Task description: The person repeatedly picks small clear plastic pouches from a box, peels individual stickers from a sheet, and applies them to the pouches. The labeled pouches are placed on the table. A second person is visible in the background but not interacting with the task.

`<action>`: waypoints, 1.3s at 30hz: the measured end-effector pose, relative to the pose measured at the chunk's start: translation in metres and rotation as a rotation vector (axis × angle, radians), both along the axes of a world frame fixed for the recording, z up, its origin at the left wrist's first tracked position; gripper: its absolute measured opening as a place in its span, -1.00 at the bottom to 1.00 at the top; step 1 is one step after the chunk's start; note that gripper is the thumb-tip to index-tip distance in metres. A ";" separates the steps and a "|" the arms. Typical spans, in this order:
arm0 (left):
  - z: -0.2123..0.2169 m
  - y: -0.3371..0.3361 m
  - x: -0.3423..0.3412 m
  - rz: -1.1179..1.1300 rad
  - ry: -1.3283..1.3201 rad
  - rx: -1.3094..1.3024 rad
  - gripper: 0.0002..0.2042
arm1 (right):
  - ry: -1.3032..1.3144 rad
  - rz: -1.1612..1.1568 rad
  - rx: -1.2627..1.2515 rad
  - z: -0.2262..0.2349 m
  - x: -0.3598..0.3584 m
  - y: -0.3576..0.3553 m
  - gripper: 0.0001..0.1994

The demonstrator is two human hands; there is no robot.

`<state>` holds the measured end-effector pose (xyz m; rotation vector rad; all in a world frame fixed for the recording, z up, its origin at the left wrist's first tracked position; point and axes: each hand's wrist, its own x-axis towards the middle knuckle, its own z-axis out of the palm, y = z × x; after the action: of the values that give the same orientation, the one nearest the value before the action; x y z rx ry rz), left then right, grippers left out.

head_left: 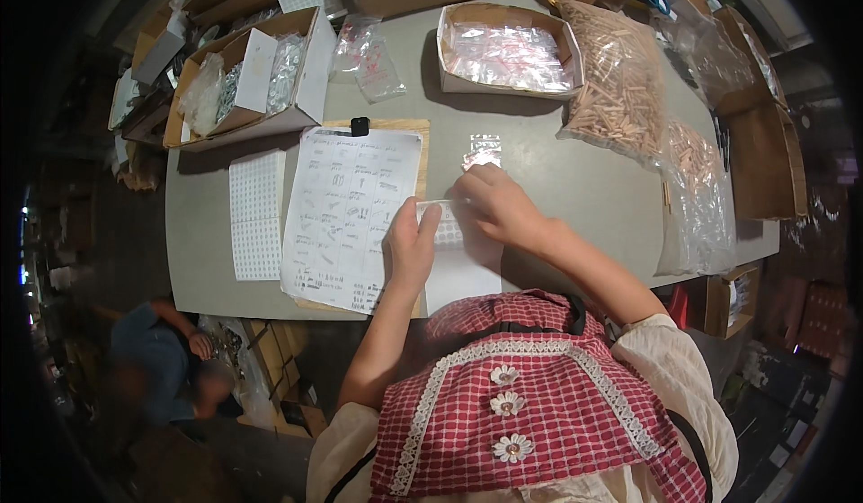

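My left hand (413, 249) grips the left edge of a white sheet of small round stickers (442, 233), its thumb lying on top. Curled over the sheet's far right corner, my right hand (502, 204) has its fingers drawn together; what is between them is hidden. Just beyond those fingers lies a small shiny clear plastic bag (485, 148). Under my left wrist, a clipboard (426, 143) carries a printed paper (346, 206) with rows of small pictures, held by a black clip (360, 126).
Another sticker sheet (257, 215) lies left of the clipboard. Beyond are a box of clear bags (508, 89), an open box with dividers (310, 71) and loose bags (370, 58). Bags of wooden dowels (616, 80) stand right. A person (153, 359) is at lower left.
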<state>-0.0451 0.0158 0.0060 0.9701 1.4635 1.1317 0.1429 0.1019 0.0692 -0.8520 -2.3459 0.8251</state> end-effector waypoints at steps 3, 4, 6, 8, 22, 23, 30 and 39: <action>0.002 0.000 -0.003 -0.057 0.030 -0.011 -0.80 | 0.019 0.057 0.110 0.009 0.003 0.000 -0.79; 0.004 0.001 -0.002 -0.052 0.032 -0.011 -0.79 | 0.033 0.083 0.143 0.012 0.005 0.001 -0.79; 0.009 0.001 -0.001 -0.040 0.011 -0.029 -0.77 | 0.050 0.003 0.099 0.009 0.015 0.008 -0.77; 0.012 0.002 0.000 -0.029 -0.036 -0.065 -0.76 | -0.024 -0.025 0.080 0.004 0.030 0.014 -0.76; 0.006 0.000 0.007 0.052 0.071 -0.002 -0.67 | -0.091 -0.500 -0.406 0.002 0.104 0.049 -0.81; 0.005 0.001 0.007 0.051 0.041 0.006 -0.67 | -0.080 -0.490 -0.472 -0.004 0.106 0.054 -0.80; 0.005 -0.001 0.004 0.045 -0.040 -0.015 -0.69 | -0.381 -0.519 -0.193 -0.034 0.099 0.068 -0.73; 0.022 0.002 0.003 0.051 -0.379 -0.053 -0.77 | -0.240 -0.475 -0.325 -0.033 0.120 0.086 -0.79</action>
<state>-0.0417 0.0181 0.0285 0.6411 1.2079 1.2311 0.2632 0.1883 0.0363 -1.6476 -2.0844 0.9448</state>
